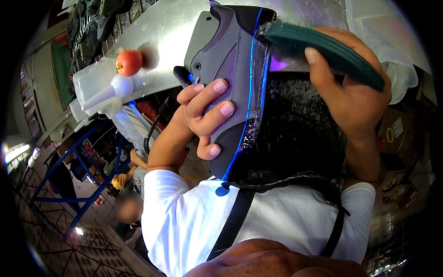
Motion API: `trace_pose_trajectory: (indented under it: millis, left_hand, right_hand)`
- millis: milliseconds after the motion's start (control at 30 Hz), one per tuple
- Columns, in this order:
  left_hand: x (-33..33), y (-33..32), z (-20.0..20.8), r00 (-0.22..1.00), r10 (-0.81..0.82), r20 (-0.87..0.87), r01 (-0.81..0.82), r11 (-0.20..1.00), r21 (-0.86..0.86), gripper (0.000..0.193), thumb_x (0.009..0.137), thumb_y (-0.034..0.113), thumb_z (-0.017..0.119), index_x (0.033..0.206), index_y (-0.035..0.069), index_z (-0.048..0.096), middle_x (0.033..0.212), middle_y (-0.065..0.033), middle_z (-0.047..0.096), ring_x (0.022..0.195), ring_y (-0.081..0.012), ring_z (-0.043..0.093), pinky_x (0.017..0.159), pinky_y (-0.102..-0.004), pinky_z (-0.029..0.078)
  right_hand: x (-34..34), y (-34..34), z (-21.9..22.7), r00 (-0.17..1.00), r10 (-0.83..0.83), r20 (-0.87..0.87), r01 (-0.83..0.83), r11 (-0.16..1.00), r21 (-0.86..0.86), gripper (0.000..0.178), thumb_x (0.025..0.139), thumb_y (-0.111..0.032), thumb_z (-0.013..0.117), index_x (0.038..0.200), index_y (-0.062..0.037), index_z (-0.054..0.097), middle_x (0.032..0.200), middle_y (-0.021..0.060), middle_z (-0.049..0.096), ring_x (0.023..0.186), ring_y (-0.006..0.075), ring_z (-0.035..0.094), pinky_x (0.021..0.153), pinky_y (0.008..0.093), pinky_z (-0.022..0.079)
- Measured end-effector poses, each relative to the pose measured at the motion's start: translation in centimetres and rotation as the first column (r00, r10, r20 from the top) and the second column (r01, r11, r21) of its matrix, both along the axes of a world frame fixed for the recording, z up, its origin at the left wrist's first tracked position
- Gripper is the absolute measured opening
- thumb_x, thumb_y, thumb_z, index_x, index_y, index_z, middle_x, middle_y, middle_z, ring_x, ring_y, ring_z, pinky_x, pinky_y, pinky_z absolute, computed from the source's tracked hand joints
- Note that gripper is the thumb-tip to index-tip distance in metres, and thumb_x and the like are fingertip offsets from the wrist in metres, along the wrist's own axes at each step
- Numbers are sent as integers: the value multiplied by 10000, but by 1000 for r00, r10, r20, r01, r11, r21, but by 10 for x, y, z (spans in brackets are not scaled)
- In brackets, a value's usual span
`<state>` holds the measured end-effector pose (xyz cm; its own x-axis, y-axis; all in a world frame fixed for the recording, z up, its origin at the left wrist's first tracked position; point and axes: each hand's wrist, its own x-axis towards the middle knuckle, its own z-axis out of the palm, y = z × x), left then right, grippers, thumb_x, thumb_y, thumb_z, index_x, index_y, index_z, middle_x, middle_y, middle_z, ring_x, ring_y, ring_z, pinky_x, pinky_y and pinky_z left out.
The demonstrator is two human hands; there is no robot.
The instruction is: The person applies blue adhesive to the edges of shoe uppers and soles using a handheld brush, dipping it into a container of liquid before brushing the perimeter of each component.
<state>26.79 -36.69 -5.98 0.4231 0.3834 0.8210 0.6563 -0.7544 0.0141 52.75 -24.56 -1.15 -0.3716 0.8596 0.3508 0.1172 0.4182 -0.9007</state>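
Observation:
A grey and black shoe upper (237, 74) stands on end in front of me, with a glowing blue line along its lower edge. My left hand (203, 113) grips it from the left side, fingers curled over the grey panel. In my right hand (348, 87) is a long dark green brush (325, 48) with a ridged, rounded body. Its frayed, whitish tip meets the black end of the shoe upper at the top. The thumb presses on its near side, and the other fingers lie behind it, partly hidden.
A shiny metal table (309, 13) curves behind the shoe upper. On its left are a red apple (129, 63), a white nozzle bottle (110, 90) and a clear container (87, 78). Several shoes (97, 32) hang at upper left. Another person's hand (121, 180) shows near a blue frame (80, 199). Cardboard boxes (396, 131) stand right.

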Motion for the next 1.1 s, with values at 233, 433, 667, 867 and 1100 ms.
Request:
trace_pose_trajectory:
  millis: [233,433,667,867,1100]
  left_hand:
    - [-4,-1,-3,999,3,38,-3,1000,-24,799,932,292,698,1515,290,152,1356,-159,566,1089,-411,664,1012,-545,376]
    - [0,0,-5,999,9,34,-10,1000,9,806,928,297,700,1515,284,149,1348,-163,569,1091,-409,665,1017,-559,379]
    - [-3,-2,8,999,-5,-48,2,999,-52,731,950,291,650,1497,277,167,1320,-156,584,1067,-407,677,1015,-562,388]
    - [-9,2,23,986,-73,-152,60,994,-90,644,965,283,601,1465,282,195,1287,-153,609,1063,-413,678,1013,-558,390]
    - [-6,7,30,979,-120,-163,100,987,-124,428,1002,292,471,1372,282,255,1249,-182,652,1038,-415,680,976,-542,401]
  right_hand:
    - [12,6,-24,970,193,-147,-191,981,26,262,921,30,705,1172,98,671,1173,227,707,989,233,711,865,321,586]
    - [22,-18,-34,854,359,-377,-425,899,-107,191,909,21,715,1081,77,652,1111,267,710,915,287,739,784,357,620]
    - [33,-39,-14,826,409,-387,-496,854,-157,187,851,31,732,1018,78,661,983,251,738,893,307,754,769,378,622]
    - [36,-45,-5,819,434,-376,-501,860,-99,215,823,1,707,1010,98,666,878,220,719,780,268,719,696,367,602]
    - [39,-55,-3,789,452,-415,-506,862,-23,252,817,-12,682,1049,80,646,876,195,711,730,263,709,662,394,606]
